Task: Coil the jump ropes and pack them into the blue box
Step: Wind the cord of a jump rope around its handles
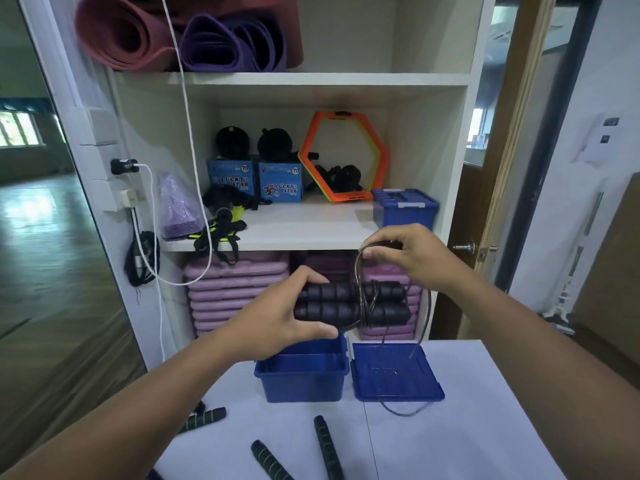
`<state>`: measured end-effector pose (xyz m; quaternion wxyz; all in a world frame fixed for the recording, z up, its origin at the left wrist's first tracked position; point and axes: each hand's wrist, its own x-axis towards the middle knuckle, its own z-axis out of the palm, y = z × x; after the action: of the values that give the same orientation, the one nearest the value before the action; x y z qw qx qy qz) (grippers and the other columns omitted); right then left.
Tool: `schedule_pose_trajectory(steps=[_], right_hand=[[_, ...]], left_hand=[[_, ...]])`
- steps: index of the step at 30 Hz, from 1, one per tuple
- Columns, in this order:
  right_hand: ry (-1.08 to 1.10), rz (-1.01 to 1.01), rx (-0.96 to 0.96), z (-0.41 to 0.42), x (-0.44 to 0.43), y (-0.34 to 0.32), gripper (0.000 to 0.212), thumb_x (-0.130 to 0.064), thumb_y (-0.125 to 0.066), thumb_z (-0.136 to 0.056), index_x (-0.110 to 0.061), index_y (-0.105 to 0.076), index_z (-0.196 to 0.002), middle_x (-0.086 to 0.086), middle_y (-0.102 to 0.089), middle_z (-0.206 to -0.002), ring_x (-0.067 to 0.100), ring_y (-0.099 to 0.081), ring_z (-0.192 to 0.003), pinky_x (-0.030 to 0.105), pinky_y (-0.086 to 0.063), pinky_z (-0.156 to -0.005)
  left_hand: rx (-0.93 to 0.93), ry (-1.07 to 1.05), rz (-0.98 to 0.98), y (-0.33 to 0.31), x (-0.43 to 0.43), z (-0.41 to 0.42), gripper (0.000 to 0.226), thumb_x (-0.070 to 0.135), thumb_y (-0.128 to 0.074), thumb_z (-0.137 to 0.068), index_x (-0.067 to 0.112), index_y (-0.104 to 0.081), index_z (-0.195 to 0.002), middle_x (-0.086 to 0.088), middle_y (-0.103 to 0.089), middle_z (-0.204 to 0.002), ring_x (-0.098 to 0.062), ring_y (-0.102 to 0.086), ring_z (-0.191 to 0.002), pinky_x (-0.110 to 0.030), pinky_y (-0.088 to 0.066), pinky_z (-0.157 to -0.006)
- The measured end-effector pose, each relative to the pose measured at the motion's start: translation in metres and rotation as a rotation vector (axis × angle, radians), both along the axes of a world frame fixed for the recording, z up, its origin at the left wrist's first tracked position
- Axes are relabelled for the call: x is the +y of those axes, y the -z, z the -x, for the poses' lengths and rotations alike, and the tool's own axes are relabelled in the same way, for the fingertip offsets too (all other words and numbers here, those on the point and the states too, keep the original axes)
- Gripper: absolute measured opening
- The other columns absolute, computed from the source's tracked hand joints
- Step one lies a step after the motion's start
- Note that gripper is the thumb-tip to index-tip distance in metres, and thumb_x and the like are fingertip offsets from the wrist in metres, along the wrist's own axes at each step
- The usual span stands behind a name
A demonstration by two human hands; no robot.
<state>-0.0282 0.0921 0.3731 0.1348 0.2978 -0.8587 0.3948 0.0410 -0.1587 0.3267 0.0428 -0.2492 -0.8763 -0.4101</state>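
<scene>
My left hand (277,317) grips two black foam jump rope handles (349,303) held side by side and level, above the open blue box (301,379). A thin dark rope (367,299) is wrapped several times around the handles near their right end. My right hand (412,254) pinches a loop of that rope above the handles. The loose rope hangs down over the blue lid (394,372), which lies flat to the right of the box, and trails onto the white table (467,427).
Other jump rope handles with green stripes (204,419) (270,462) (327,445) lie on the table's near side. Behind stands a white shelf unit with a second blue box (405,207), an orange hexagon ring (343,157), pink pads (235,299) and rolled mats.
</scene>
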Motion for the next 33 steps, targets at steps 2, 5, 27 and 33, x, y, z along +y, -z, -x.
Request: schedule_pose_trajectory(steps=[2, 5, 27, 33], right_hand=[[-0.029, 0.078, -0.109, -0.002, 0.003, 0.007, 0.016, -0.022, -0.068, -0.09, -0.013, -0.078, -0.1, -0.006, -0.077, -0.09, 0.008, -0.07, -0.087, 0.022, -0.054, -0.082], [-0.155, 0.271, -0.324, -0.012, -0.001, 0.022, 0.015, -0.004, -0.059, -0.094, 0.002, -0.072, -0.101, 0.006, -0.073, -0.092, 0.014, -0.068, -0.085, 0.018, -0.056, -0.075], [-0.002, -0.176, -0.174, -0.034, -0.002, 0.077, 0.021, -0.039, -0.05, -0.101, -0.025, -0.064, -0.096, 0.008, -0.069, -0.089, 0.03, -0.062, -0.084, 0.046, -0.051, -0.077], [0.053, -0.25, 0.049, -0.03, 0.007, 0.031, 0.014, -0.026, -0.055, -0.1, -0.025, -0.069, -0.1, -0.021, -0.062, -0.086, -0.005, -0.057, -0.081, 0.015, -0.043, -0.071]], left_hand=[[-0.051, 0.064, -0.162, -0.004, -0.001, -0.006, 0.049, 0.022, -0.086, -0.076, 0.029, -0.054, -0.113, 0.011, -0.071, -0.105, -0.005, -0.069, -0.099, -0.021, -0.053, -0.084], [-0.078, 0.138, -0.3, -0.009, 0.003, -0.011, 0.043, 0.017, -0.084, -0.077, 0.031, -0.057, -0.108, 0.004, -0.071, -0.095, -0.011, -0.068, -0.084, -0.022, -0.053, -0.072], [0.356, -0.446, 0.265, 0.004, -0.002, 0.067, 0.047, 0.03, -0.078, -0.084, 0.015, -0.05, -0.119, -0.005, -0.053, -0.112, -0.027, -0.056, -0.096, -0.034, -0.042, -0.075], [0.253, -0.206, 0.361, 0.02, 0.005, 0.048, 0.06, 0.037, -0.08, -0.08, 0.024, -0.048, -0.129, 0.005, -0.054, -0.119, -0.018, -0.056, -0.105, -0.031, -0.047, -0.086]])
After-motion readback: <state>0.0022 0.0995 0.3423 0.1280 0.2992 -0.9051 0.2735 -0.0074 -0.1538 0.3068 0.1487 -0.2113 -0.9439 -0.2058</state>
